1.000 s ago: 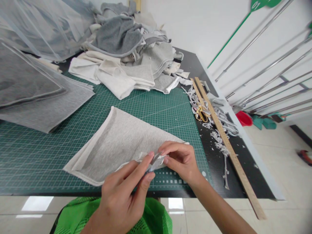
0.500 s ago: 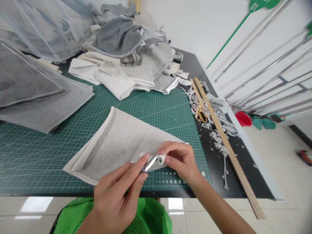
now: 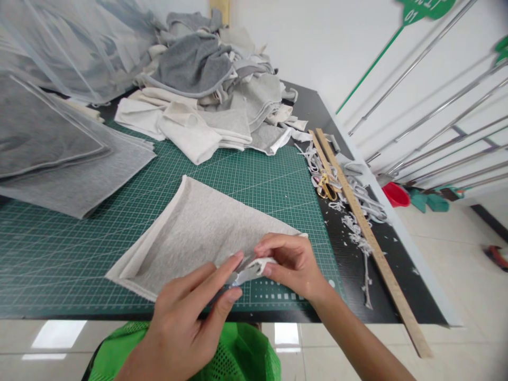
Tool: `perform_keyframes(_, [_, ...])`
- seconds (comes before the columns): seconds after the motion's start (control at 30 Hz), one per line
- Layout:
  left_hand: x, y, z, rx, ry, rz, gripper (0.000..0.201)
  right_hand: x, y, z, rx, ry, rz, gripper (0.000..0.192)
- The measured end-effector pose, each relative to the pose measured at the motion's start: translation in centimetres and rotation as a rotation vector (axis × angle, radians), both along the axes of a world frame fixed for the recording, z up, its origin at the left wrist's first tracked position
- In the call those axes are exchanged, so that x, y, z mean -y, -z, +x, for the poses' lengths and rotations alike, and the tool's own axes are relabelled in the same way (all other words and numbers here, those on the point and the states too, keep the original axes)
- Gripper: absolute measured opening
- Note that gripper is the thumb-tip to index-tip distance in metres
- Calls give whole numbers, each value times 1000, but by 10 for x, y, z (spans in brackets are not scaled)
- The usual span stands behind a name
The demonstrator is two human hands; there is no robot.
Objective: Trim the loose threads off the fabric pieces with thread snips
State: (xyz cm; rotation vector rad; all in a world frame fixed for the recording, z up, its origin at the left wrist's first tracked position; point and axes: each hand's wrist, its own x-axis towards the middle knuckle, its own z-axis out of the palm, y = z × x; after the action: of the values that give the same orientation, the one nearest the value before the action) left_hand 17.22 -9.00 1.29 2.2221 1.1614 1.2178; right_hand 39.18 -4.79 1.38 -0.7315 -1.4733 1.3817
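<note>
The left hand [image 3: 186,323] reaches forward, fingers pinching a small metal blade [image 3: 243,273] against the grey cloth [image 3: 198,233]; the right hand [image 3: 293,264] curls, fingers pinching the cloth's corner.

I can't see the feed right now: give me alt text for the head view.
Both hands pinch the near edge of a light grey fabric piece on a green cutting mat: the left hand holds a small metal blade against it, and the right hand grips the fabric. Heaped cloth lies behind, a wooden ruler to the right.
</note>
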Motion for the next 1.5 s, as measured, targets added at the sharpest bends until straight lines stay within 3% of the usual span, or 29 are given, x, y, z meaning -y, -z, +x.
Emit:
perform_keyframes(0.13, [0,7,-1,25,46,-10,46,0,1,-2,41,-26,31,32])
perform_keyframes(0.5, [2,6,-2,37,37,1,48,-2,-8,-4,107,-18,98,8])
perform_keyframes(1.0, [0,6,6,47,54,42,49,-1,-3,-4,13,-37,70,22])
perform_keyframes(1.5, [1,9,7,129,61,-18,42,-2,-3,-3,42,-40,61,15])
